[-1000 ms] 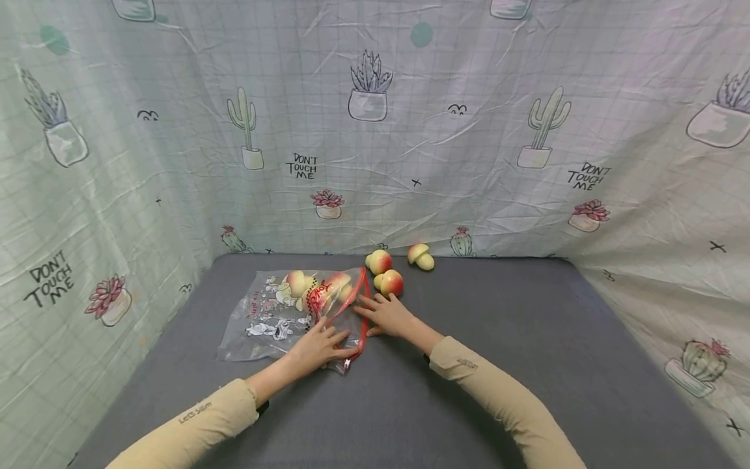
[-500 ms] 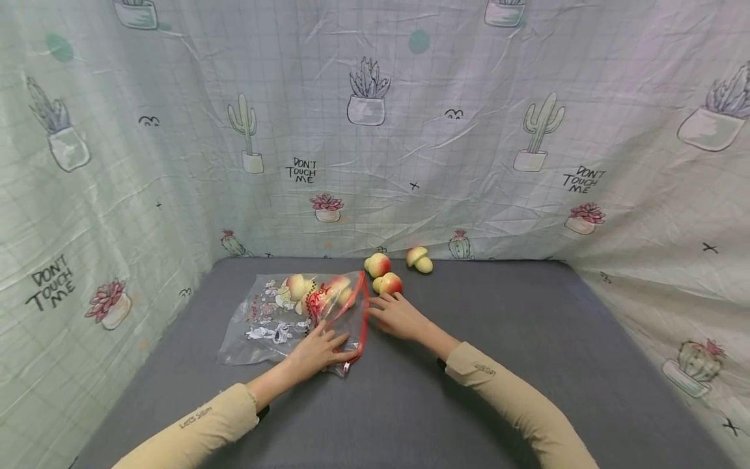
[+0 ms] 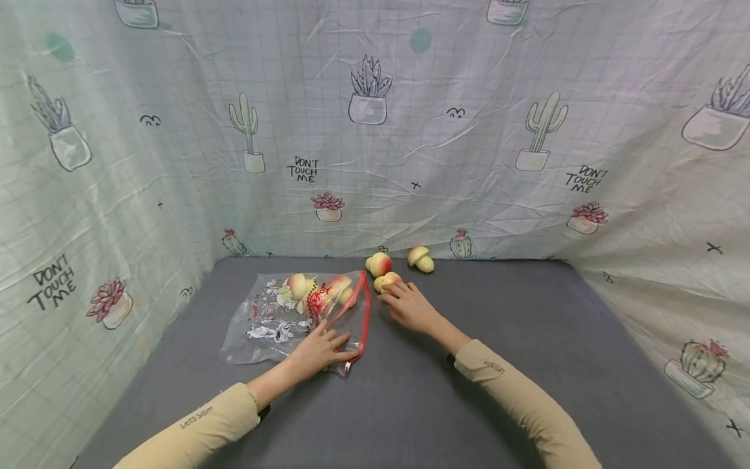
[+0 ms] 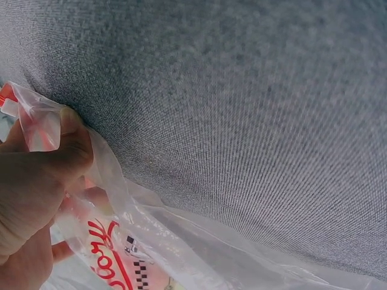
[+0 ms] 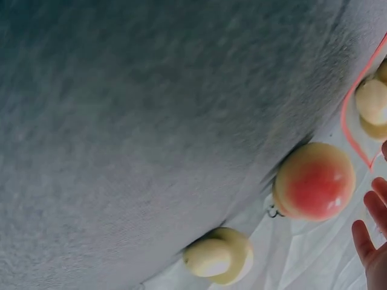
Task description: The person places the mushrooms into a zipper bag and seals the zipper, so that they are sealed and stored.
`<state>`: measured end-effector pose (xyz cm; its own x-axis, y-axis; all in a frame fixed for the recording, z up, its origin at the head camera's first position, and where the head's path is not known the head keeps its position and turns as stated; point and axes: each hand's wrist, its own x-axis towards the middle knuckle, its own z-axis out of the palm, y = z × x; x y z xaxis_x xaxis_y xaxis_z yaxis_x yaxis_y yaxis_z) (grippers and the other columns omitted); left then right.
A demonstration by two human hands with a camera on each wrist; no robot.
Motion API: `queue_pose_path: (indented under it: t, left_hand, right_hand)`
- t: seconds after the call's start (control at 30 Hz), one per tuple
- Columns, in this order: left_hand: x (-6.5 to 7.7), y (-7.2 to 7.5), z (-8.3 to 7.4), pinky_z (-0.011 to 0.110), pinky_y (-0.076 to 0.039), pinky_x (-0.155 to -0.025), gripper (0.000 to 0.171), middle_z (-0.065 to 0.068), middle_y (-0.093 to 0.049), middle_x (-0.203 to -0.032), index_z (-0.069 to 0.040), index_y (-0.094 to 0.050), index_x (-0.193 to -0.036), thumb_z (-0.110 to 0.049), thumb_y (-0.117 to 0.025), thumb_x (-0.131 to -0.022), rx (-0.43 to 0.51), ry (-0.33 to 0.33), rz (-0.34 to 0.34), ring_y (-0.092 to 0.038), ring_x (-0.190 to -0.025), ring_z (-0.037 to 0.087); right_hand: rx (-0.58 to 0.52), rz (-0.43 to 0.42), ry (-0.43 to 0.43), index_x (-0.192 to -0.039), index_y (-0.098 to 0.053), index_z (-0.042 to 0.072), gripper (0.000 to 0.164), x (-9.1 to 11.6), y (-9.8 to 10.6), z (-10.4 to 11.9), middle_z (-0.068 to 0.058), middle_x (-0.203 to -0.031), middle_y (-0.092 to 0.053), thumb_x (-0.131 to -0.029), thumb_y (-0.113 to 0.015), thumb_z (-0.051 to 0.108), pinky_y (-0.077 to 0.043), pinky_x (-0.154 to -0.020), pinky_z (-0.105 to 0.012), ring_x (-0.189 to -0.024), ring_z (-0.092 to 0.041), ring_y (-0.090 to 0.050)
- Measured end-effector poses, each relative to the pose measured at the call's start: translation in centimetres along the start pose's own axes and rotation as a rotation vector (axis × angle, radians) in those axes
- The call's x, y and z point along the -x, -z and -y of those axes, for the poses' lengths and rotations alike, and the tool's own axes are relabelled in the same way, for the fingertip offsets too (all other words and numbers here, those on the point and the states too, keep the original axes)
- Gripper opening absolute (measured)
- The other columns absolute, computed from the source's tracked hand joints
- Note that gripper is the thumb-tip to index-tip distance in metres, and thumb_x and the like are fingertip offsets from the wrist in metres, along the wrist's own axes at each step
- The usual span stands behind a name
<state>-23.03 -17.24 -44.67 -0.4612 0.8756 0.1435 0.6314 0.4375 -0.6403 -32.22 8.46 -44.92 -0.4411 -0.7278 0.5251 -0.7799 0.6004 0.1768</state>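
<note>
My left hand (image 3: 321, 348) lies at the mouth end of a clear plastic zip bag (image 3: 240, 348) with red trim and printed cartoon figures. In the left wrist view, its bent thumb (image 4: 71, 124) and fingers pinch the thin film near the white zip pull (image 4: 9, 107). Several red-and-yellow toy mushrooms (image 3: 297, 284) show through the bag. My right hand (image 3: 413, 309) reaches over the nearest loose toy mushroom (image 3: 383, 283), its fingers overlapping the cap in the head view. In the right wrist view, spread fingers (image 5: 363, 238) stand apart from a red-capped mushroom (image 5: 317, 181).
Just behind the nearest mushroom lies another loose toy mushroom (image 3: 379, 264). A third mushroom (image 3: 420, 258) sits to its right, by the table's back edge. A cactus-print curtain (image 3: 410, 150) closes off the back and sides of the grey table (image 3: 515, 326).
My right hand has left the bag's red edge and moved right, over the nearest loose mushroom. The left hand stays in place on the bag.
</note>
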Motion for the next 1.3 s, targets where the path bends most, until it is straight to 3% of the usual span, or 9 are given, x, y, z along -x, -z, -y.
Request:
queue_pose_path:
  t: [0.2, 0.67, 1.3]
  left_hand:
    - [0.0, 0.0, 0.0, 0.04, -0.042, -0.091, 0.054, -0.006, -0.061, -0.115, -0.042, -0.045, -0.126, -0.025, -0.061, -0.077, -0.007, -0.004, 0.01, -0.058, -0.09, 0.014]
    - [-0.1, -0.2, 0.1, 0.042, -0.041, -0.093, 0.059, -0.005, -0.06, -0.117, -0.041, -0.043, -0.127, -0.028, -0.065, -0.074, 0.007, -0.011, 0.053, -0.058, -0.094, 0.015]
    - [0.0, -0.2, 0.0, 0.042, -0.039, -0.095, 0.06, -0.005, -0.059, -0.119, -0.041, -0.042, -0.128, -0.029, -0.066, -0.074, 0.019, -0.008, 0.078, -0.057, -0.094, 0.015]
  right_hand:
    - [0.06, -0.062, -0.054, -0.106, -0.061, 0.013, 0.029, 0.2, -0.3, -0.9, -0.008, -0.11, -0.058, -0.077, -0.065, 0.016, -0.041, -0.073, -0.038, -0.098, -0.023, -0.051]
    - [0.057, -0.059, -0.212, -0.114, -0.058, 0.011, 0.032, -0.5, -0.5, -2.1, -0.012, -0.115, -0.055, -0.084, -0.058, 0.025, -0.041, -0.074, -0.041, -0.098, -0.026, -0.048]
    - [0.035, 0.085, -0.314, -0.127, -0.048, 0.008, 0.042, -2.2, -0.9, -2.9, -0.01, -0.129, -0.047, -0.09, -0.048, 0.03, -0.042, -0.081, -0.046, -0.115, -0.026, -0.044]
